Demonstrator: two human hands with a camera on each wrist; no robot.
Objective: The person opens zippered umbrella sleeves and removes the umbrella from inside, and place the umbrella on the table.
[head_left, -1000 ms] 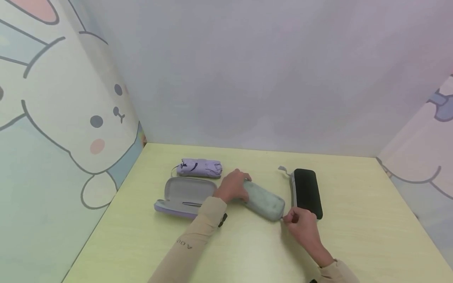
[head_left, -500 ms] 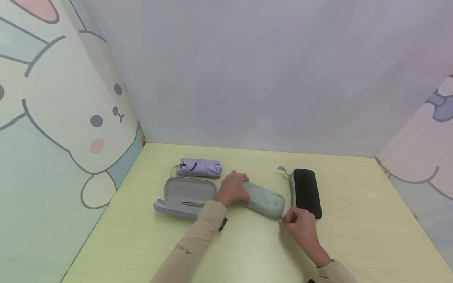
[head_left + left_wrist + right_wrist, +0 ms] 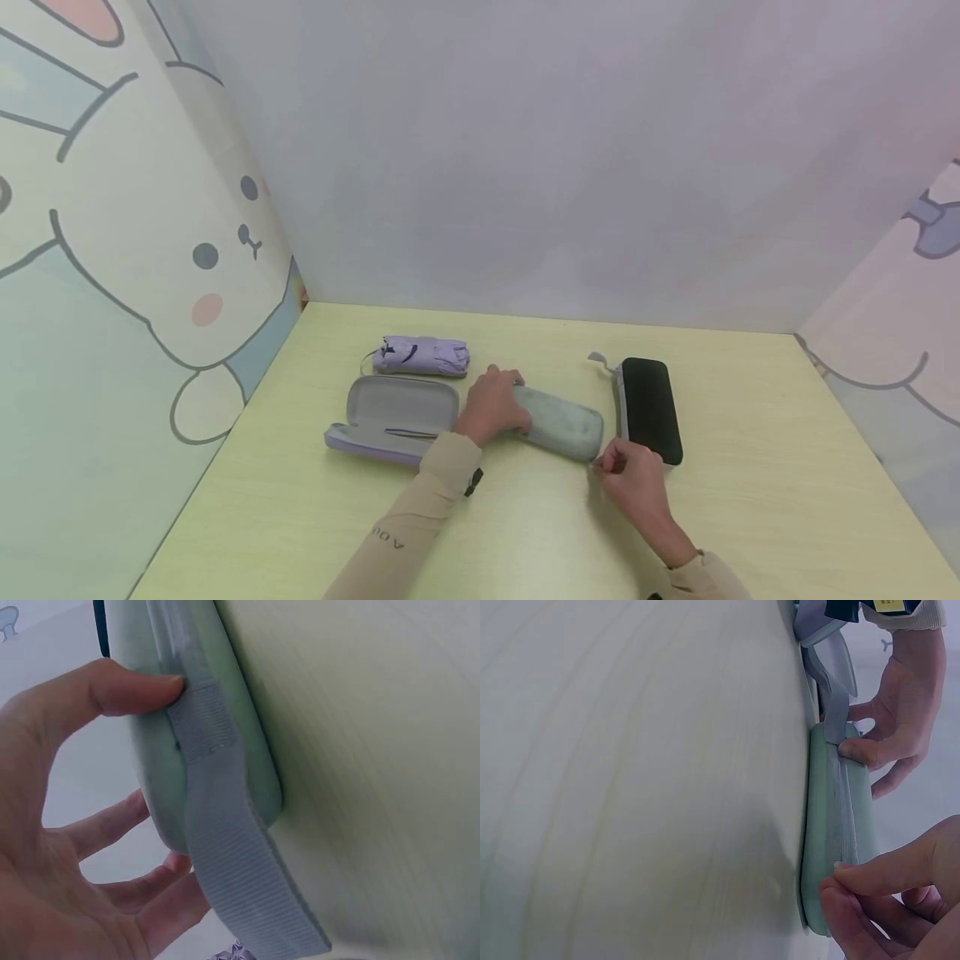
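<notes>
A pale green zippered case (image 3: 561, 423) lies at the middle of the table, its zipper running along the side. My left hand (image 3: 493, 406) grips its left end, the thumb pressing beside the grey strap (image 3: 240, 847) that hangs off that end in the left wrist view. At the opposite end, my right hand (image 3: 636, 482) pinches the zipper pull between thumb and forefinger; the fingertips mostly cover the pull. In the right wrist view the zipper (image 3: 842, 810) looks closed between the two hands.
An open purple glasses case (image 3: 405, 402) with a thin dark item inside lies left of the left hand. Behind it is a folded purple umbrella (image 3: 422, 357). A black-topped case (image 3: 651, 408) with a grey strap lies just beyond the right hand.
The green case has turned slightly, its right end shifting a little away from me. My right hand has moved slightly left with it, and the left hand keeps its grip.
</notes>
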